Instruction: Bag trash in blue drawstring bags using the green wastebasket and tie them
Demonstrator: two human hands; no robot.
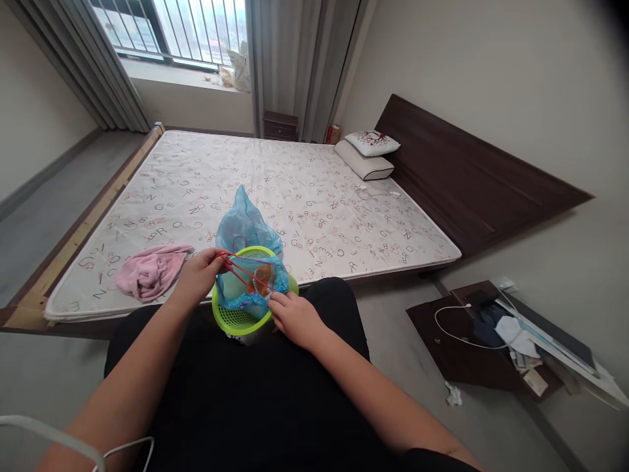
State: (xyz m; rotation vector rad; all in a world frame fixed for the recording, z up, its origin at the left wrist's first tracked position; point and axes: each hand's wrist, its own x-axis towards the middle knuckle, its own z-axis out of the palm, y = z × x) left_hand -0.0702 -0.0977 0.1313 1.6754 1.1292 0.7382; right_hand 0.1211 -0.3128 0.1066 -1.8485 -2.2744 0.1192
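A green mesh waste basket (234, 322) stands between my knees, against the bed's edge. Inside it hangs a blue plastic bag (230, 292) with red drawstrings (240, 269), and something orange-brown (263, 278) shows in the bag. My left hand (202, 272) pinches the red drawstrings at the basket's left rim. My right hand (295, 318) is closed on the bag's gathered edge at the right, its fingertips partly hidden. Just beyond the basket, a second blue plastic bag (248, 223) rests on the mattress.
A pink cloth (152, 272) lies on the patterned mattress (314, 196), left of the basket. Two pillows (366, 157) sit by the dark headboard (442, 157). To my right is a nightstand (432, 328) with cables, cloths and papers. Crumpled tissue (453, 394) lies on the floor.
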